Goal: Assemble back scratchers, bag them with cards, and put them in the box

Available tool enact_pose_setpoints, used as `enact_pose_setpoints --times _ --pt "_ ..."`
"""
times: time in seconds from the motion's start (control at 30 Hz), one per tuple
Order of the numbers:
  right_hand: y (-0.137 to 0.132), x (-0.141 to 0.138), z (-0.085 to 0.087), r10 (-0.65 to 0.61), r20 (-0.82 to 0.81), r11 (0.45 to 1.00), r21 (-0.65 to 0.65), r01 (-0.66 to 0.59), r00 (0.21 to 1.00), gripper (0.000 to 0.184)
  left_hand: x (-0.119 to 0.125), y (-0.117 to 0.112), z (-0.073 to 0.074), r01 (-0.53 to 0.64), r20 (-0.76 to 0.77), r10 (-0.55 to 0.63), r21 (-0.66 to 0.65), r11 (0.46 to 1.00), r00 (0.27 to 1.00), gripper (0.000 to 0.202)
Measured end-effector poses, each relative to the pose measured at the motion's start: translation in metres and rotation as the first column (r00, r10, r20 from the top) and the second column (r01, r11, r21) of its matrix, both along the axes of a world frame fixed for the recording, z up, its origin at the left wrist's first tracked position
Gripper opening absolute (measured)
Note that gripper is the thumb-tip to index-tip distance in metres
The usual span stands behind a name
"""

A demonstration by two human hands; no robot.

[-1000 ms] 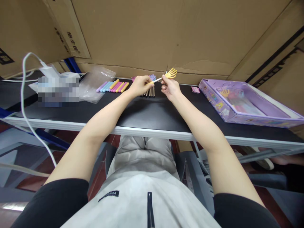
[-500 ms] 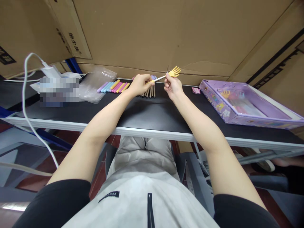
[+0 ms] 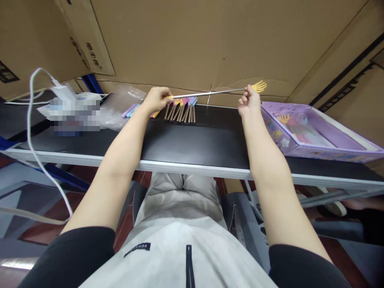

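A telescopic back scratcher (image 3: 210,94) stretches between my two hands above the black table. My left hand (image 3: 157,99) is closed around its yellow handle end. At the other end my right hand (image 3: 250,100) pinches the shaft just below the yellow hand-shaped head (image 3: 259,86). The metal rod is drawn out long and nearly level. Below the rod lies a row of back scratcher heads (image 3: 181,112) in yellow, pink, purple and blue, their metal stems pointing towards me. Several coloured handles (image 3: 130,111) lie to the left, partly hidden behind my left hand and forearm.
On the right stands an open purple box (image 3: 336,154) with wrapped back scratchers inside. Clear plastic bags (image 3: 120,104) and a white charger with a cable (image 3: 64,90) are on the left. Cardboard (image 3: 192,44) walls off the back of the table (image 3: 195,144).
My hands have moved apart, the left one leftwards and the right one rightwards. The back scratcher's rod has been pulled from short to long.
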State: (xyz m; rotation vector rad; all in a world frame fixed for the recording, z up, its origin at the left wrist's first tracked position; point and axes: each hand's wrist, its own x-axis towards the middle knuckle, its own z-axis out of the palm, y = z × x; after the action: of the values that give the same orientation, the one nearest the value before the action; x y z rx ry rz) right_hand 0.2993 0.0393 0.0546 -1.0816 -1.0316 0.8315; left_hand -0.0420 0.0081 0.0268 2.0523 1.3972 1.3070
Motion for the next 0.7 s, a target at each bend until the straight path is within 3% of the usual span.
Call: enact_pose_setpoints --times 0.13,0.3,0.43,0.57,0.7 --pt "-0.018 -0.002 0.005 -0.082 -0.228 0.995 -0.069 0.068 0.970 0.050 -0.015 0.000 0.001 0.011 0.026 -0.010 -0.047 0.999 1.000 0.017" --pt "-0.037 -0.019 0.009 -0.014 -0.370 0.995 -0.098 -0.024 0.929 0.044 -0.021 0.000 0.000 -0.026 0.025 0.027 -0.046 0.999 0.999 0.018" --pt "-0.042 -0.054 -0.003 0.041 -0.350 0.988 -0.127 -0.091 0.936 0.042 -0.002 -0.004 0.001 0.029 0.002 -0.028 -0.043 0.999 1.000 0.016" --pt "-0.051 -0.095 -0.025 0.202 -0.190 0.968 -0.109 -0.225 0.961 0.052 0.032 -0.013 -0.002 0.115 -0.057 -0.113 0.027 0.993 0.992 0.018" --pt "-0.064 -0.113 -0.035 0.303 -0.184 0.942 -0.092 -0.324 0.935 0.057 0.050 -0.018 -0.010 0.130 -0.127 -0.121 0.073 0.989 0.985 0.026"
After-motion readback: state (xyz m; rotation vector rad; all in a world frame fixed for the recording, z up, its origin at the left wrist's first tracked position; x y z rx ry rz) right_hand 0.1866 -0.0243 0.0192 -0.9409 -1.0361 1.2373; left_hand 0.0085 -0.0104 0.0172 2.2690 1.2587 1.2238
